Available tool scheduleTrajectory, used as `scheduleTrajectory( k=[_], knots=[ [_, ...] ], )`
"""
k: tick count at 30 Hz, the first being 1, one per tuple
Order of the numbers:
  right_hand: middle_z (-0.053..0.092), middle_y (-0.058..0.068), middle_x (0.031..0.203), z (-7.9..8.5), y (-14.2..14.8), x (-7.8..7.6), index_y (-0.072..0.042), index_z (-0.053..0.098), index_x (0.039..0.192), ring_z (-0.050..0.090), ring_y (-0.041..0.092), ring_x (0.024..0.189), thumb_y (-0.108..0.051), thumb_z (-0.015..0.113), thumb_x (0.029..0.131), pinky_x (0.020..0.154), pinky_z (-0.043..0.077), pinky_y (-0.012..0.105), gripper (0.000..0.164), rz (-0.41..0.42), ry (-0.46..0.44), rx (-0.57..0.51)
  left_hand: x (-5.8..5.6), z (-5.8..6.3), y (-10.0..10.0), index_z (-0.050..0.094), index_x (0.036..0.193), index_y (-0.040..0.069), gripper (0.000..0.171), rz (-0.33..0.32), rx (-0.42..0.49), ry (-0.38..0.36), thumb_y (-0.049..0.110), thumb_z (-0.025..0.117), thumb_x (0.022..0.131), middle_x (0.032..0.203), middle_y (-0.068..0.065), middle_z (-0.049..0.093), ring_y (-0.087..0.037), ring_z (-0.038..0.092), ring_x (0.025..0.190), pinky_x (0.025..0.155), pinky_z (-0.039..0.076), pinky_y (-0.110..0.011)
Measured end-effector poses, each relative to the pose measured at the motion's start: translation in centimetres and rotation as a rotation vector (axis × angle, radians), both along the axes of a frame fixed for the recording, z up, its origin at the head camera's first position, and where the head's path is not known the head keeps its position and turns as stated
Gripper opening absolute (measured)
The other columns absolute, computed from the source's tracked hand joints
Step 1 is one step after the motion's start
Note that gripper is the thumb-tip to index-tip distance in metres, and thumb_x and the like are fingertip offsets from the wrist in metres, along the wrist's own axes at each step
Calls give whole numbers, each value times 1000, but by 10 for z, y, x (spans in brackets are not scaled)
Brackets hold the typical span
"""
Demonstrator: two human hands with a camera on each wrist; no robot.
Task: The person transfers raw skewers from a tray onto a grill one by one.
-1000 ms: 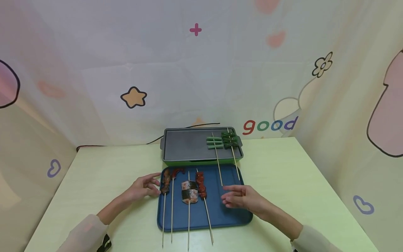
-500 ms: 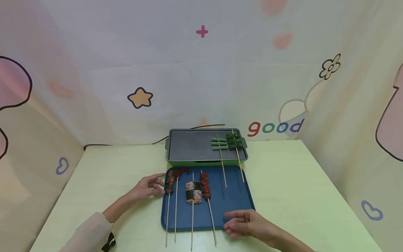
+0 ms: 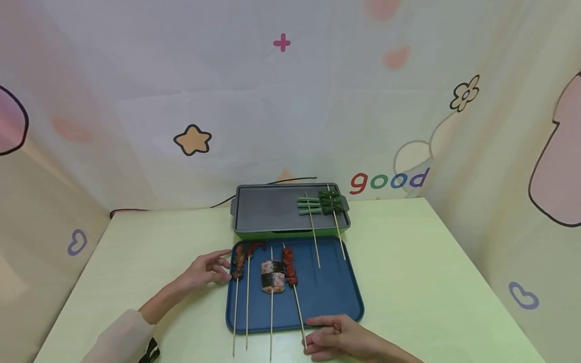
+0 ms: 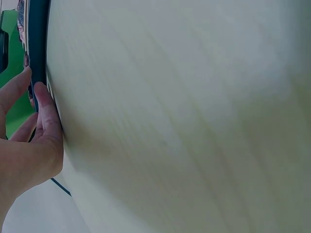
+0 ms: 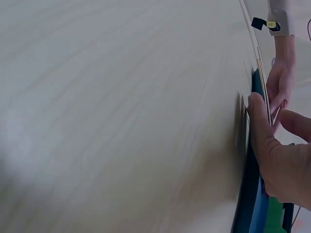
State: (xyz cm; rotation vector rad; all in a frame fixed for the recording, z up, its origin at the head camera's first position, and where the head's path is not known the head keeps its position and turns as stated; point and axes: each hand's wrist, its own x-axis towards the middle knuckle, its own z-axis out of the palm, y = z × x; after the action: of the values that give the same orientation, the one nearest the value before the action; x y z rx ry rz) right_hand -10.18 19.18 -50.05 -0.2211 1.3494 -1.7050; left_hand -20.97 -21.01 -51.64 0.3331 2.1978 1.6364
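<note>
A blue tray [image 3: 333, 297] bears several skewers, their sticks pointing toward me. My left hand [image 3: 209, 269] rests at the tray's left edge, fingertips right at the rim, beside a brown meat skewer [image 3: 238, 262]. To the right of that lie a curled reddish skewer [image 3: 255, 247], a pale skewer with a dark band [image 3: 273, 277] and a red meat skewer [image 3: 289, 267]. My right hand [image 3: 338, 339] is at the lower stick end of the red meat skewer. In the right wrist view, its thumb [image 5: 259, 116] and forefinger stand apart, with sticks showing between them.
Behind the tray stands a green griddle with a grey plate [image 3: 268, 209]. On its right side lie a green stalk skewer [image 3: 309, 205] and a dark green leaf skewer [image 3: 333, 202], sticks jutting over the tray. A patterned cloth [image 3: 254, 116] hangs behind the table [image 3: 408, 262].
My right hand has moved down and left, from near the green skewers' stick ends to the red meat skewer's stick. The left hand has stayed at the tray's edge.
</note>
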Motion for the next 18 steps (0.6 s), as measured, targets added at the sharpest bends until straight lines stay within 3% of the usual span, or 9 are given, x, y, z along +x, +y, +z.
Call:
scheduleTrajectory(
  k=[6,18],
  knots=[
    [71,20,126,0,-9,3,17,29,152,74,17,108,-7,60,102,94,57,30,64,-47,1,-25,0,0,-1,35,152,-12,73,6,19,13,-1,71,90,117,-27,63,-1,65,86,69,48,-23],
    [77,12,109,2,-14,0,16,42,146,75,15,98,-2,68,95,87,60,29,60,-125,73,65,-1,-2,1,35,152,-12,72,-4,23,5,-3,70,90,117,-25,64,0,66,85,68,49,-22]
  ],
)
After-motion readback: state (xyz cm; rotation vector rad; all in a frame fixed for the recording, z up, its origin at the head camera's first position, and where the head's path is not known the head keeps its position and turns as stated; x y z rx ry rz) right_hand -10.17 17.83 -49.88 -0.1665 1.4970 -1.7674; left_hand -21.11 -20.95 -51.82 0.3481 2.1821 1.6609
